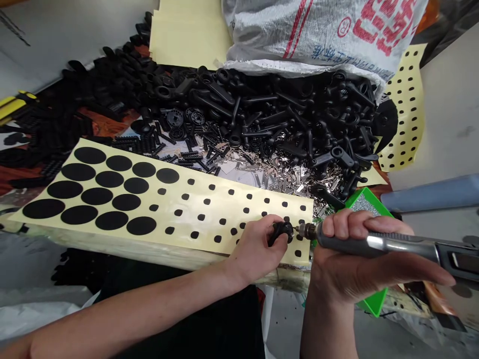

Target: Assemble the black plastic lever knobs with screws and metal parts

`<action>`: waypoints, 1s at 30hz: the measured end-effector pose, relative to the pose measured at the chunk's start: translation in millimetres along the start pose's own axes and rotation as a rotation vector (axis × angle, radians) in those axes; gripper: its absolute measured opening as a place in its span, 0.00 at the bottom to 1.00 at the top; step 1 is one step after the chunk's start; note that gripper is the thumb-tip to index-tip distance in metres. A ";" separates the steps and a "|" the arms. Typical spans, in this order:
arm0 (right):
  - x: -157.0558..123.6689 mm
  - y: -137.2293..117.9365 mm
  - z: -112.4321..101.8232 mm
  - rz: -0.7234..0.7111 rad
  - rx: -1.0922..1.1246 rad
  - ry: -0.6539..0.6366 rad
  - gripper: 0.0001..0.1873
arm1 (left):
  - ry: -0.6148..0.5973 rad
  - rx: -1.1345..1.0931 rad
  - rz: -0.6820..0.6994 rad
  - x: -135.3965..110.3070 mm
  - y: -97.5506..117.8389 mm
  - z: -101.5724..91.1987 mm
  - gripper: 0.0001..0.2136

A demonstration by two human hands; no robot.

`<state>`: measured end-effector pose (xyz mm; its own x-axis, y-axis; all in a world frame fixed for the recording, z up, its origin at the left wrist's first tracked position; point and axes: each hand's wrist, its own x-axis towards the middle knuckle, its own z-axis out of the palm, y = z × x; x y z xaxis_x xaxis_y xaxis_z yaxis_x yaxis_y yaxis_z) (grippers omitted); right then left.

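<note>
Near the right end of a pale yellow sticker sheet (258,244), my left hand (258,249) pinches a small black plastic part (279,233). My right hand (348,254) is wrapped round a grey power screwdriver (396,244), held sideways with its tip pointing left. The tip meets the right side of the black part, or sits very close to it; I cannot tell which. Large black discs cover the sheet's left end, and small black dots its remainder. Just behind the right hand stands a green tray (370,197) of small silvery pieces, partly hidden by it.
Black plastic handles (299,109) pile up behind the sheet, with small metal clips (292,172) and black ribbed strips (194,159) before them. A white woven sack (322,35) lies over the back. Another dotted sheet (406,114) leans at right; a yellow-handled tool (15,104) lies left.
</note>
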<state>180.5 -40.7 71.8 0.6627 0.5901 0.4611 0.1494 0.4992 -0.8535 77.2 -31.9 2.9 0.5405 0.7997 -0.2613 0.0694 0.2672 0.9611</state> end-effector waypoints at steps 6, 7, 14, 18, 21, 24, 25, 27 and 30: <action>-4.1 2.9 -1.2 -0.017 0.028 -0.053 0.25 | 0.032 0.003 -0.002 0.4 -0.3 0.9 0.07; -5.1 3.9 -1.4 -0.025 0.022 -0.067 0.23 | 0.043 0.011 0.002 0.4 -0.3 1.0 0.07; -8.4 6.9 3.7 0.015 0.066 -0.114 0.16 | 0.082 0.007 0.051 0.0 -3.3 2.7 0.07; -9.2 6.8 8.2 0.035 0.042 -0.106 0.13 | 0.102 0.031 0.073 -0.5 -7.6 3.6 0.07; -11.1 9.3 12.9 0.009 -0.005 -0.057 0.14 | 0.117 0.073 0.108 -0.8 -10.1 3.1 0.07; -10.1 11.0 17.9 0.015 -0.083 0.061 0.18 | 0.112 0.077 0.124 -1.0 -10.3 2.5 0.08; -8.5 10.3 18.9 0.048 -0.106 0.097 0.19 | 0.099 0.063 0.116 -1.0 -9.6 2.3 0.08; -3.9 6.4 18.8 0.148 -0.123 0.130 0.22 | 0.069 0.011 0.083 -0.6 -7.3 1.7 0.09; 2.5 -2.6 13.4 0.214 -0.124 0.101 0.24 | 0.015 -0.119 0.000 0.5 -3.0 -1.1 0.11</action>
<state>171.9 -32.0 78.4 0.7581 0.6041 0.2459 0.0830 0.2846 -0.9550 76.3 -31.7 -0.2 0.5280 0.8075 -0.2631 -0.0317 0.3284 0.9440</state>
